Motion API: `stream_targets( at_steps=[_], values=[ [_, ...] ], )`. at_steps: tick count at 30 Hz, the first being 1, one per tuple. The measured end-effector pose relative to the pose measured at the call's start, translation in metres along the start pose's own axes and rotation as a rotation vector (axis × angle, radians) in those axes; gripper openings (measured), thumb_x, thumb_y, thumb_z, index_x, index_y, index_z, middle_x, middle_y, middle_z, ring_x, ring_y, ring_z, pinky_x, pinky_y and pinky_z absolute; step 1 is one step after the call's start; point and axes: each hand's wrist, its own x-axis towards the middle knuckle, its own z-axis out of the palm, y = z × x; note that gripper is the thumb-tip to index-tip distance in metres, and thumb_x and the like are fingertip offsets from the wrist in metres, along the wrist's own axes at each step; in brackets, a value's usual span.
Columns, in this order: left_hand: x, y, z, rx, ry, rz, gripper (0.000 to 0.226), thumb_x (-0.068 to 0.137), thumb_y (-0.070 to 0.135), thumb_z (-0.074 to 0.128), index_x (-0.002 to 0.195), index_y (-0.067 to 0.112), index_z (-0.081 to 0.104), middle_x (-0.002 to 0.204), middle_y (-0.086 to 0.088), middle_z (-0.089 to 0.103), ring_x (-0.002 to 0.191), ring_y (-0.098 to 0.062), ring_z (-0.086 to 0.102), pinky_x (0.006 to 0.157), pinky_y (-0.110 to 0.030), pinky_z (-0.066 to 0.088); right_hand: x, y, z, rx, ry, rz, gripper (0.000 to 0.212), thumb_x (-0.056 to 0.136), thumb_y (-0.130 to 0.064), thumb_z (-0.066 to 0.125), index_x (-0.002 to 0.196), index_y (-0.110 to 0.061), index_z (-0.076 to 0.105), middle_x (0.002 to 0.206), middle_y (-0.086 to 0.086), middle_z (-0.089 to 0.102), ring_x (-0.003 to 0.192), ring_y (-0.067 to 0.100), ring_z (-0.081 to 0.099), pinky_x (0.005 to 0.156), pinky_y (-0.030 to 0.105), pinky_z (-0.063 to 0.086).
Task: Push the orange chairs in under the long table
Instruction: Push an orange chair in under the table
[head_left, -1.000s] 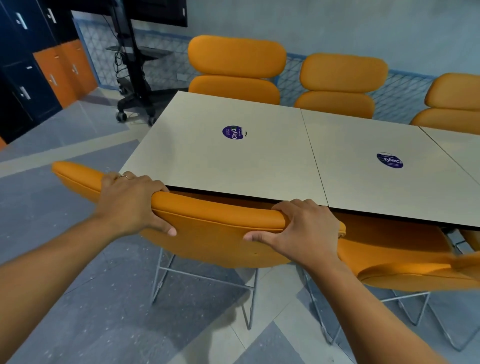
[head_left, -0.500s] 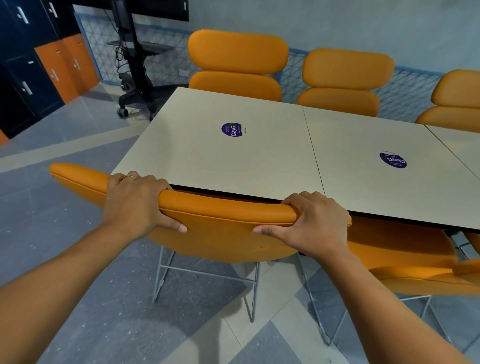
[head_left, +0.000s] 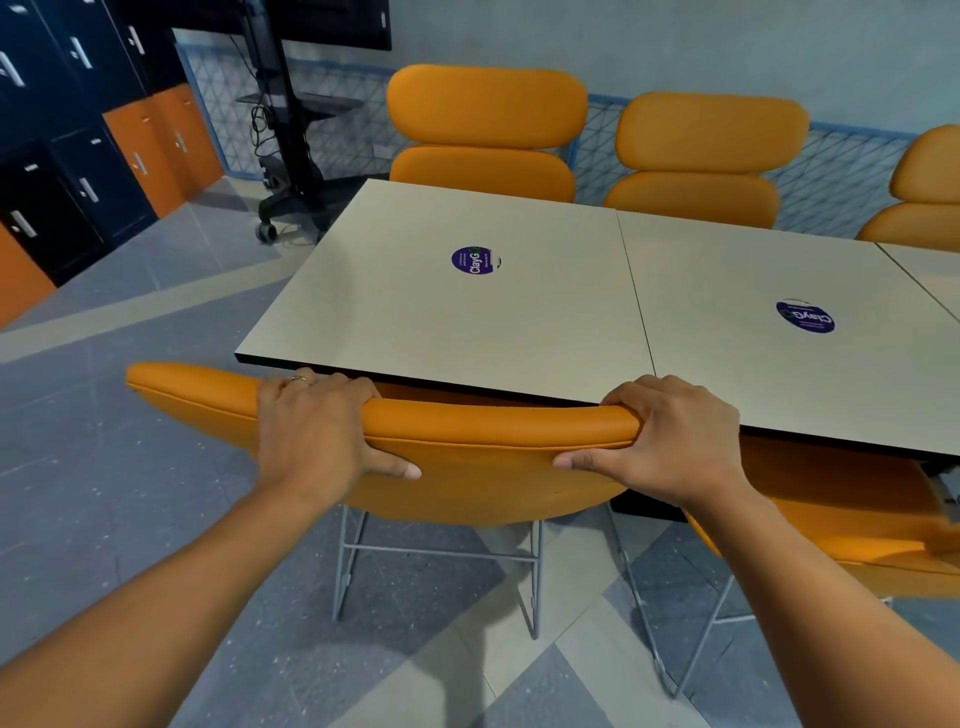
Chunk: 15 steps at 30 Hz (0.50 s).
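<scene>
The chair (head_left: 493, 467) sits at the near long side of the table (head_left: 467, 332), close to its left end. The padded top roll is just beside the table's dark edge, though whether they touch is too close to call, and a strip of orange shows running in under the top. The left hand (head_left: 317, 431) wraps the roll left of centre, fingers curled over the far side and thumb pressed flat on the back face, with a ring (head_left: 297, 380) on one finger. The right hand (head_left: 670, 441) clamps the roll at its right end in the same way, its thumb pointing in toward the other thumb. Both forearms reach in from the bottom corners. Down below, the chair's wire legs (head_left: 436, 571) stand on the grey tiled floor (head_left: 130, 467). Just to the right, a second chair (head_left: 841, 519) is partly under the table, its left side hidden behind the right forearm. The tabletop is made of pale panels butted edge to edge, and round purple stickers (head_left: 471, 260) sit on two of them. Across it, three far chairs (head_left: 485, 130) line the opposite side with their backs rising above the top, the rightmost cut off by the frame. Beyond the table's left end is a black wheeled stand (head_left: 291, 156) carrying a dark screen (head_left: 332, 21). Dark blue and orange lockers (head_left: 78, 156) run along the left wall.
</scene>
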Motion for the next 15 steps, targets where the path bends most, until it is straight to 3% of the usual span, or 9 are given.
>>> stream_targets(
  at_steps=[6,8,11,15],
  values=[
    [-0.004,0.009,0.002,0.007,0.023,-0.002,0.086,0.036,0.097,0.038,0.090,0.035,0.064,0.083,0.008,0.064,0.089,-0.021,0.054,0.086,-0.042,0.032,-0.001,0.010,-0.001,0.001,0.005,-0.008,0.082,0.051,-0.106,0.041,0.085,-0.038,0.071,0.074,-0.017,0.063,0.075,0.009,0.059,0.056,0.017,0.024],
    [-0.001,0.006,0.002,0.024,0.026,0.014,0.085,0.038,0.098,0.039,0.089,0.036,0.063,0.082,0.009,0.064,0.087,-0.020,0.054,0.084,-0.041,0.033,0.000,0.009,0.002,-0.004,0.013,-0.004,0.081,0.052,-0.105,0.042,0.084,-0.036,0.072,0.073,-0.016,0.064,0.075,0.010,0.059,0.058,0.021,0.030],
    [0.003,0.000,0.005,0.052,0.049,0.051,0.085,0.039,0.102,0.036,0.086,0.035,0.062,0.077,0.010,0.062,0.081,-0.019,0.053,0.079,-0.040,0.033,-0.005,0.007,0.009,0.011,0.048,-0.005,0.083,0.057,-0.103,0.042,0.088,-0.032,0.073,0.082,-0.014,0.067,0.082,0.014,0.060,0.074,0.034,0.041],
    [0.008,-0.007,0.005,0.077,0.046,0.105,0.085,0.042,0.101,0.032,0.084,0.033,0.062,0.074,0.009,0.062,0.077,-0.020,0.053,0.074,-0.038,0.033,-0.012,-0.003,0.013,0.044,0.078,0.031,0.078,0.063,-0.097,0.048,0.097,-0.032,0.072,0.092,-0.012,0.067,0.091,0.016,0.056,0.085,0.038,0.034]
  ],
)
